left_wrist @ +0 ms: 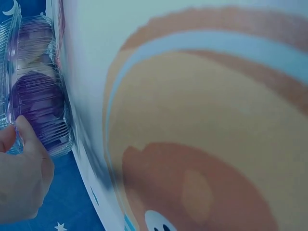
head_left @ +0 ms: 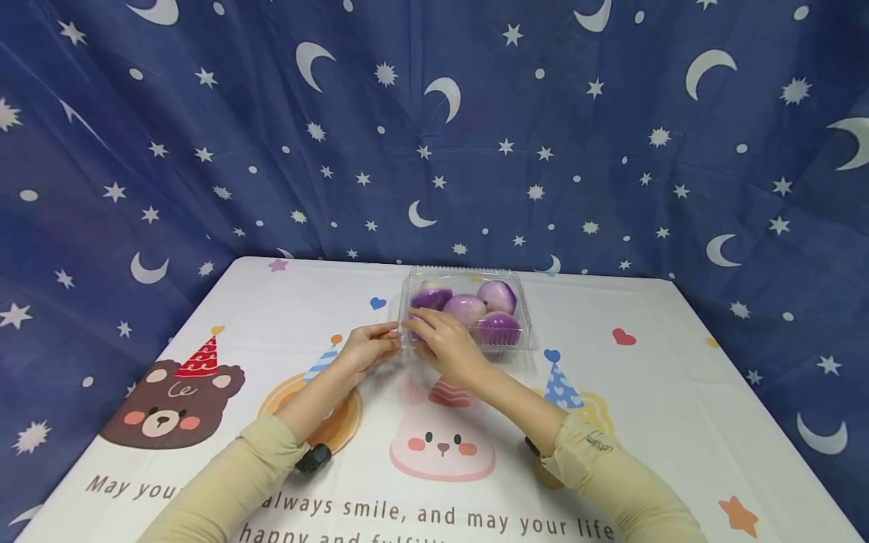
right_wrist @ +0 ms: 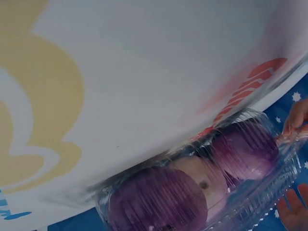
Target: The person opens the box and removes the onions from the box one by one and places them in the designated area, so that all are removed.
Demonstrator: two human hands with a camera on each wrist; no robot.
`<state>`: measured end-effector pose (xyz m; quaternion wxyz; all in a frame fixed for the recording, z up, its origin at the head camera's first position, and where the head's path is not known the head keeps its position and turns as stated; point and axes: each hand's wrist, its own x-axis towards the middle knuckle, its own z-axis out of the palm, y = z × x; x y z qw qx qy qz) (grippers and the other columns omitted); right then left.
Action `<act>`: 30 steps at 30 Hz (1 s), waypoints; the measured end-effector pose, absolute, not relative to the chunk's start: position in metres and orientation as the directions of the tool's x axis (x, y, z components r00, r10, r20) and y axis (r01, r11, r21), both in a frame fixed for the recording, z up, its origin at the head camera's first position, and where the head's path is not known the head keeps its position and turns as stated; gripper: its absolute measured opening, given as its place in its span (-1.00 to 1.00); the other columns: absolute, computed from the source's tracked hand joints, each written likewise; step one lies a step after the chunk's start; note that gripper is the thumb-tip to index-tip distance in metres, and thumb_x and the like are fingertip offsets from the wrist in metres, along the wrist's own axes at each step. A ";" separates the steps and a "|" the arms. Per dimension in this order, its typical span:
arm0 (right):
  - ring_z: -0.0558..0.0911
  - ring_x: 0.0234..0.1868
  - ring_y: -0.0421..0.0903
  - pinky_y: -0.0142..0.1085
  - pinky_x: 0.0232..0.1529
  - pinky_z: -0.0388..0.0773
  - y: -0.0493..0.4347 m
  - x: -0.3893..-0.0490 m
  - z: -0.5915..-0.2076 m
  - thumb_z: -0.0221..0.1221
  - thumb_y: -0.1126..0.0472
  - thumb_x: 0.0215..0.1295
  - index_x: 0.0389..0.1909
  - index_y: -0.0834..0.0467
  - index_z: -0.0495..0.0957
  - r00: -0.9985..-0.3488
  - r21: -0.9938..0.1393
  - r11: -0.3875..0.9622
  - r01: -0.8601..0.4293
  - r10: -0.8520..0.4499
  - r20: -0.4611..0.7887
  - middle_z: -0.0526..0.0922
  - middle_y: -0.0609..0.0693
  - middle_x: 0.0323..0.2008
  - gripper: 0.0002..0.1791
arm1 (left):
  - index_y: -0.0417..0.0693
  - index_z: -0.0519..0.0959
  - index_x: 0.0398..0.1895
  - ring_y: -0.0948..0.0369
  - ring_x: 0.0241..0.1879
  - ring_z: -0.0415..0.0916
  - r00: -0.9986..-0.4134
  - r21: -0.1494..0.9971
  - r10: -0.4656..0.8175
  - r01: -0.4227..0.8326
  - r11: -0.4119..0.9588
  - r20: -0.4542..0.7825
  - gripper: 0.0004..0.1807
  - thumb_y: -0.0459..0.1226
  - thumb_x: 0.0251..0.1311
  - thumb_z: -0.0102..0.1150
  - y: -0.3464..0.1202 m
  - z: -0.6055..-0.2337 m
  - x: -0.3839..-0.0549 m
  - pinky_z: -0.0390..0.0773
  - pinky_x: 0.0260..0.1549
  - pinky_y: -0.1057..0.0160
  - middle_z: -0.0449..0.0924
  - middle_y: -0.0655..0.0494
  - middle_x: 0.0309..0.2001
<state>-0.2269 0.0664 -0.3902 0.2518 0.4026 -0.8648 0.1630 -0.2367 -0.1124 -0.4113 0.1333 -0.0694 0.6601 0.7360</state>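
A clear plastic clamshell box [head_left: 468, 276] stands at the far middle of the table with its lid down. Through its ribbed walls show several round purple-and-white onions [head_left: 499, 329]. My left hand [head_left: 366, 349] is at the box's front left corner, thumb and fingertips pinching the rim. Over the lid's left front edge reaches my right hand [head_left: 449, 343], its fingers extended and touching the plastic. In the left wrist view, my left hand [left_wrist: 26, 178] meets the corner of the box [left_wrist: 62, 130]. The right wrist view has the onions [right_wrist: 156, 202] close up.
A white tablecloth [head_left: 326, 467] printed with cartoon animals and lettering covers the table. Behind it hangs a blue curtain [head_left: 380, 166] with moons and stars. A small black device [head_left: 314, 458] sits at my left wrist.
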 end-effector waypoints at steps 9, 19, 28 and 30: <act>0.60 0.06 0.06 -0.15 0.12 0.51 0.079 -0.218 -0.376 0.32 0.35 0.06 0.00 0.19 0.57 -0.575 -0.163 0.610 -0.775 -0.575 0.581 0.62 0.12 0.02 -0.59 | -0.45 0.23 0.30 0.37 -0.38 0.56 -0.955 0.955 0.144 -0.276 -0.106 -0.260 -0.45 -0.57 0.20 -0.01 -0.111 -0.412 -0.237 0.62 -0.15 0.35 0.54 0.12 -0.32; 0.64 -0.05 0.02 -0.18 0.04 0.56 0.113 -0.208 -0.368 0.34 0.34 0.03 -0.12 0.20 0.60 -0.554 -0.129 0.629 -0.767 -0.546 0.629 0.67 0.06 -0.12 -0.67 | -0.38 0.18 0.35 0.31 -0.29 0.58 -0.934 0.945 0.166 -0.326 -0.038 -0.315 -0.41 -0.50 0.23 0.00 -0.111 -0.414 -0.226 0.53 0.05 0.19 0.55 -0.09 -0.14; 0.62 -0.05 0.06 -0.11 0.01 0.56 0.146 -0.207 -0.368 0.33 0.37 0.03 -0.16 0.24 0.60 -0.558 -0.171 0.629 -0.759 -0.491 0.669 0.67 0.12 -0.15 -0.71 | -0.43 0.24 0.29 0.33 -0.45 0.58 -0.934 0.929 0.097 -0.353 -0.107 -0.344 -0.47 -0.50 0.23 0.01 -0.107 -0.410 -0.215 0.64 -0.28 0.39 0.55 0.08 -0.45; 0.62 -0.04 0.08 -0.10 0.01 0.56 0.155 -0.207 -0.367 0.34 0.37 0.03 -0.16 0.25 0.60 -0.561 -0.184 0.626 -0.758 -0.482 0.673 0.67 0.14 -0.14 -0.70 | -0.42 0.28 0.27 0.33 -0.45 0.58 -0.930 0.924 0.081 -0.365 -0.111 -0.358 -0.50 -0.49 0.24 0.02 -0.107 -0.408 -0.213 0.64 -0.29 0.39 0.57 0.07 -0.42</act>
